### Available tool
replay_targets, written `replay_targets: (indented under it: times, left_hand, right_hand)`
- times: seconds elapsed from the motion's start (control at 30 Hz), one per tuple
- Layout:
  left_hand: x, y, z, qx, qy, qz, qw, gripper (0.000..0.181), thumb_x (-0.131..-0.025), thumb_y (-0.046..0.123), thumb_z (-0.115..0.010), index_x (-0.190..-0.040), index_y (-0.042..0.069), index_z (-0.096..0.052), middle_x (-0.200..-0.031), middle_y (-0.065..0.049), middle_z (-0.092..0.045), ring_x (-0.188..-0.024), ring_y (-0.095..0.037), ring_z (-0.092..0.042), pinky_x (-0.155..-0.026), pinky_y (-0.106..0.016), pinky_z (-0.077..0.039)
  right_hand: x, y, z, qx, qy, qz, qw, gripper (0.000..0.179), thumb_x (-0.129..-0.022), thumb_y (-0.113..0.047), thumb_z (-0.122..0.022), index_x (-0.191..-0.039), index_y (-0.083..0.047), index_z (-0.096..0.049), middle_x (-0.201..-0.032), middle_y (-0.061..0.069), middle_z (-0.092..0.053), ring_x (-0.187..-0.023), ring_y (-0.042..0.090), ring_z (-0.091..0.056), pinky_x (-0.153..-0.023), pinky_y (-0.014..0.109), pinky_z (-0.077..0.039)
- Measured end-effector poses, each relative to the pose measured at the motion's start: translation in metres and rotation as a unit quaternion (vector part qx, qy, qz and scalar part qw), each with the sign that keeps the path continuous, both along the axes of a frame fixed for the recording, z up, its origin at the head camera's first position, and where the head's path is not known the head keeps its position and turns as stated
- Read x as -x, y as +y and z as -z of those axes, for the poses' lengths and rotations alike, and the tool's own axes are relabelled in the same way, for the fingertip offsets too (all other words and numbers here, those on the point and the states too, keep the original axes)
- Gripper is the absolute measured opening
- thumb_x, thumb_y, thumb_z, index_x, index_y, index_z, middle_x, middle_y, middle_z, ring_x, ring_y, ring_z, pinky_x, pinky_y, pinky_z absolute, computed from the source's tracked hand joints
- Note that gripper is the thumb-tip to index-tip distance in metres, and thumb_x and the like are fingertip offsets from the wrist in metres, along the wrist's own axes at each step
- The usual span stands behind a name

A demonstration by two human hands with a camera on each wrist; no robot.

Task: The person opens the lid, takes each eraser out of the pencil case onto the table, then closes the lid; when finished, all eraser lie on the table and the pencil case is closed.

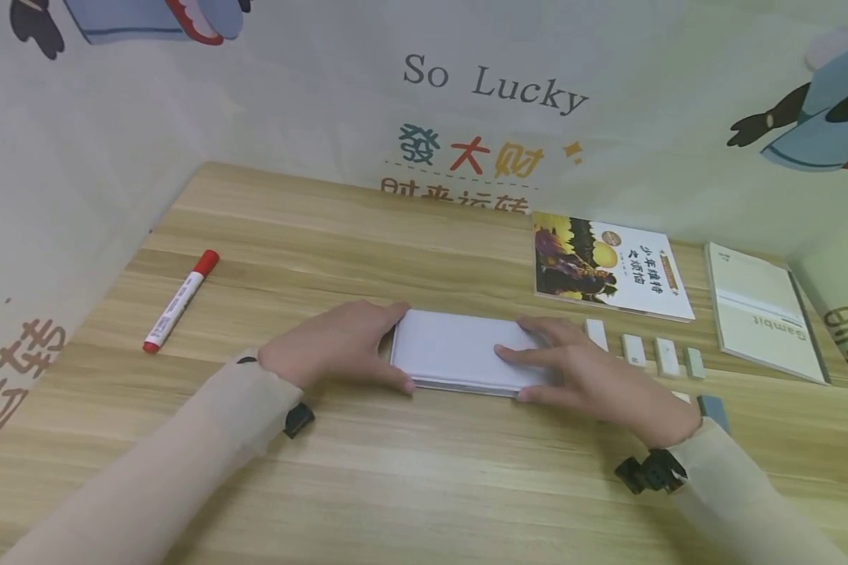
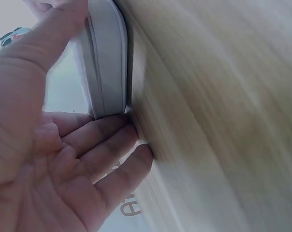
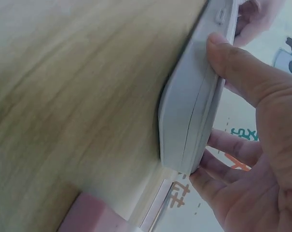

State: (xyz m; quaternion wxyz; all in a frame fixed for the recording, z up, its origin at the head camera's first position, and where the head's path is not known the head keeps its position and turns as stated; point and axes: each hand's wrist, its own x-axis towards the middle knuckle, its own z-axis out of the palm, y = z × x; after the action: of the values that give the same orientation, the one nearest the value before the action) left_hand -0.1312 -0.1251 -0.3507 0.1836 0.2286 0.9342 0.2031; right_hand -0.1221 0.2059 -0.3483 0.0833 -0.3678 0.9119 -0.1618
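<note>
A flat white case (image 1: 459, 349) with rounded corners and a seam along its side lies on the wooden table. My left hand (image 1: 339, 341) grips its left end, thumb at the near edge and fingers at the far edge. At the right end my right hand (image 1: 572, 369) holds it too, thumb on the near side, one finger across the top. In the right wrist view, the case (image 3: 184, 125) shows a small slot in its side near the thumb (image 3: 220, 53). Fingers (image 2: 102, 135) touch the case's far corner in the left wrist view.
A red-capped marker (image 1: 181, 302) lies at the left. Several small white blocks like erasers (image 1: 634, 350) line up right of the case, with a blue block (image 1: 714, 412) by my right wrist. A picture-covered book (image 1: 608, 267) and a pale notebook (image 1: 766, 310) lie behind them.
</note>
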Motion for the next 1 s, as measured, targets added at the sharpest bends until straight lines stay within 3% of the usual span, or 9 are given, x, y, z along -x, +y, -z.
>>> replay_targets:
  times: [0.17,0.53,0.73,1.0]
  left_hand:
    - [0.001,0.002,-0.002,0.0,0.004,0.006,1.0,0.08,-0.078,0.053,-0.089,-0.137,0.01,-0.056,-0.124,-0.005,-0.069,-0.108,-0.019,-0.063,-0.103,-0.039,-0.055]
    - [0.001,0.001,-0.001,-0.001,-0.003,0.0,1.0,0.084,-0.078,0.055,-0.088,-0.142,0.011,-0.054,-0.126,-0.005,-0.069,-0.108,-0.019,-0.062,-0.104,-0.04,-0.054]
    - [0.001,0.001,-0.001,0.0,-0.009,0.003,1.0,0.101,-0.081,0.054,-0.087,-0.157,0.006,-0.042,-0.144,-0.012,-0.063,-0.122,-0.022,-0.061,-0.115,-0.043,-0.05]
    - [-0.002,-0.003,0.0,-0.017,-0.006,0.0,0.9998,0.108,-0.082,0.051,-0.087,-0.161,0.001,-0.034,-0.151,-0.017,-0.058,-0.136,-0.028,-0.059,-0.121,-0.047,-0.046]
  right_hand:
    - [-0.004,0.002,-0.001,0.005,0.005,0.011,0.9999,0.055,-0.093,-0.033,-0.079,-0.145,-0.023,-0.064,-0.162,0.026,-0.043,-0.15,0.048,-0.04,-0.12,0.066,-0.038]
    - [-0.004,0.002,0.006,0.007,0.012,0.019,0.9997,0.057,-0.092,-0.038,-0.08,-0.145,-0.025,-0.064,-0.164,0.024,-0.042,-0.152,0.045,-0.039,-0.123,0.063,-0.037]
    - [-0.007,0.004,0.009,0.01,0.022,0.018,0.9995,0.056,-0.093,-0.039,-0.078,-0.146,-0.025,-0.063,-0.164,0.025,-0.041,-0.151,0.047,-0.039,-0.121,0.064,-0.038]
    - [-0.008,0.004,0.012,0.011,0.028,0.015,0.9994,0.059,-0.094,-0.04,-0.077,-0.149,-0.025,-0.061,-0.166,0.023,-0.039,-0.152,0.045,-0.037,-0.122,0.063,-0.039]
